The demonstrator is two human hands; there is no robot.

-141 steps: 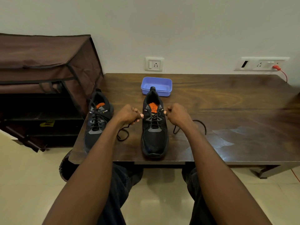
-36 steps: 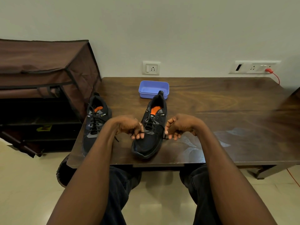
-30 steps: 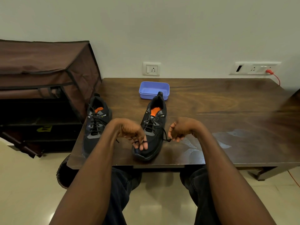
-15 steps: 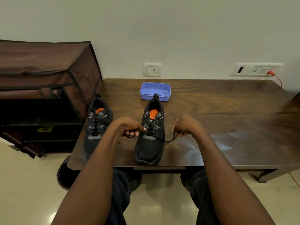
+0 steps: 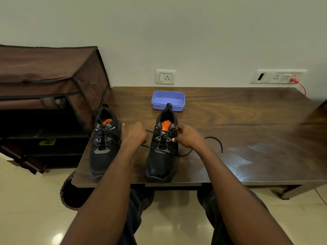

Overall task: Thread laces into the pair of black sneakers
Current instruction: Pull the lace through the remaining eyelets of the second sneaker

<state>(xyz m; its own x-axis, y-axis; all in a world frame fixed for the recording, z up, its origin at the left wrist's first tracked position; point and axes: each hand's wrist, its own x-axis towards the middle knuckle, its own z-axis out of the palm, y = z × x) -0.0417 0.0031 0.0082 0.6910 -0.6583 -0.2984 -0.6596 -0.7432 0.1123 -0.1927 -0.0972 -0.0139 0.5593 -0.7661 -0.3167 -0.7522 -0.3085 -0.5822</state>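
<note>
Two black sneakers stand side by side on the dark wooden bench point(image 5: 238, 121), toes toward the near edge. The left sneaker point(image 5: 103, 144) sits by the bench's left side with its lace already crossed through the eyelets. The right sneaker point(image 5: 163, 147) stands in the middle, orange insole showing, its heel just in front of a blue plastic tray point(image 5: 168, 99). The left hand point(image 5: 135, 133) lies between the two shoes, its grip curled round the left end of the black lace point(image 5: 215, 141), which runs taut from the fist to the shoe's eyelets. The right hand point(image 5: 188, 137) rests against the right side of that sneaker, its grip pinching the lace at the upper eyelets; the loose end loops out on the bench behind the wrist. A brown fabric shoe rack point(image 5: 47, 82) stands left of the bench, and wall sockets point(image 5: 165, 77) sit above its far edge.
</note>
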